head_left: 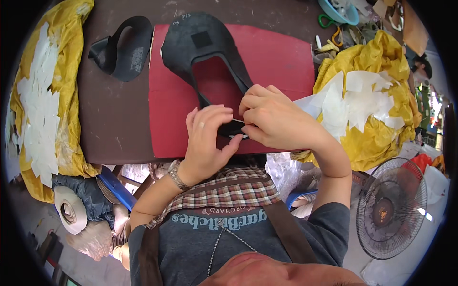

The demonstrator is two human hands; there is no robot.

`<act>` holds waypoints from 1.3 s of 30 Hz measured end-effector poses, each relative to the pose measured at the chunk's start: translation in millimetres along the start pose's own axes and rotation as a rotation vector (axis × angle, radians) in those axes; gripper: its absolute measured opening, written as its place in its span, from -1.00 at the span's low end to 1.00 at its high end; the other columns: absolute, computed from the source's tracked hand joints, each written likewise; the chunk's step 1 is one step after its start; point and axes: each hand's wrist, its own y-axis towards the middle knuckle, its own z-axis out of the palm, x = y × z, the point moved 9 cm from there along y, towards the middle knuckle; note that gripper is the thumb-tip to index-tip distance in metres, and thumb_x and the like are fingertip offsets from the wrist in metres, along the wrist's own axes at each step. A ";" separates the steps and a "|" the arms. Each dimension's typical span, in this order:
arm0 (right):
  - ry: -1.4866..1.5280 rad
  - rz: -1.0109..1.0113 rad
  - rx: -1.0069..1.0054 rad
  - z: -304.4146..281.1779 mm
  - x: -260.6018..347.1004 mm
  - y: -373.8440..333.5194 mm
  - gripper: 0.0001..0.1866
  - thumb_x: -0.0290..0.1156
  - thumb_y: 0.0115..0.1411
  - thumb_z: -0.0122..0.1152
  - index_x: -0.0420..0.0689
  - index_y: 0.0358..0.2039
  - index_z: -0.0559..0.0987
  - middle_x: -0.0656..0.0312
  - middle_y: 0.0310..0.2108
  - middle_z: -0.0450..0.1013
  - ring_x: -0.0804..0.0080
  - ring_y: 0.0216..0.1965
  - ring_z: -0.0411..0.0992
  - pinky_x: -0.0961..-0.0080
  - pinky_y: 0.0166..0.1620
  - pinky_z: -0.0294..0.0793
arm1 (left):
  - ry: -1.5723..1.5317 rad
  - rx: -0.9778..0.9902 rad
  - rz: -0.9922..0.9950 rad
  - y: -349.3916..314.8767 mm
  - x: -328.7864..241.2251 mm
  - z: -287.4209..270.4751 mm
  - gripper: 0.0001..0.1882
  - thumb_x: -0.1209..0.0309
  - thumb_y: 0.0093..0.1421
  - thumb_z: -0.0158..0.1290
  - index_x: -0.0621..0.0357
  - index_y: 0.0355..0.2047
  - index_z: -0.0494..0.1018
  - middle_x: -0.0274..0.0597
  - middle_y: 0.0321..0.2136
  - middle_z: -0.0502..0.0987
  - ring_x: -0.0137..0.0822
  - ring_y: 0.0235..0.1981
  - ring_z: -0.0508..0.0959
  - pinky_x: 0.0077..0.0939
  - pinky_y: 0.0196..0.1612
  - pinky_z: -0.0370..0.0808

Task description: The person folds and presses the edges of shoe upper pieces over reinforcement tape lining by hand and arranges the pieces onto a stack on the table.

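A flat black shoe upper (183, 47) lies on a red board, its wide part pointing away from me and a large opening in its middle. A small darker square is on its wide part. Its narrow near end, with a white edge, is between my hands. My right hand (272, 117) pinches that end with thumb and forefinger. My left hand (205, 136) curls over the left side, thumb and forefinger on either side of the black end; the covered part is hidden. To the far left, a second black shoe upper (136, 55) lies folded over itself on the table.
The red board (281, 52) covers the middle of the brown table (114, 124). Yellow sheets with white pieces (38, 105) (365, 97) lie at both sides. A blue bowl (350, 16) and green-handled scissors (326, 20) are far right. A fan (392, 208) stands near right.
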 end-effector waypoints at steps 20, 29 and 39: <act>0.250 0.110 0.244 29.7 -5.7 14.3 -0.84 -0.41 0.09 0.16 -0.24 -0.49 0.60 0.19 -0.23 0.49 0.23 -0.03 0.35 0.28 0.00 0.29 | 0.525 -0.123 0.228 -28.3 -32.7 2.0 -0.86 0.31 0.04 0.21 0.02 -0.38 0.55 -0.41 -0.30 0.49 -0.34 -0.12 0.46 -0.08 0.21 -0.02; 0.126 0.177 0.551 46.6 -9.3 27.0 -0.79 -0.36 0.07 0.15 -0.25 -0.52 0.62 0.03 -0.42 0.52 0.10 -0.17 0.41 0.21 -0.14 0.43 | 0.580 -0.034 0.215 -26.5 -40.1 8.9 -0.79 0.28 0.00 0.26 0.01 -0.36 0.54 -0.41 -0.30 0.50 -0.31 -0.09 0.45 -0.11 0.17 0.03; 0.473 0.398 0.760 64.2 -23.0 13.2 -0.64 -0.22 0.20 0.12 -0.31 -0.30 0.64 -0.06 -0.34 0.55 0.11 -0.26 0.52 0.24 -0.17 0.45 | 0.586 -0.200 0.203 -35.8 -36.1 0.2 -0.87 0.38 -0.02 0.22 -0.10 -0.40 0.59 -0.45 -0.26 0.45 -0.33 -0.08 0.46 -0.08 0.23 -0.05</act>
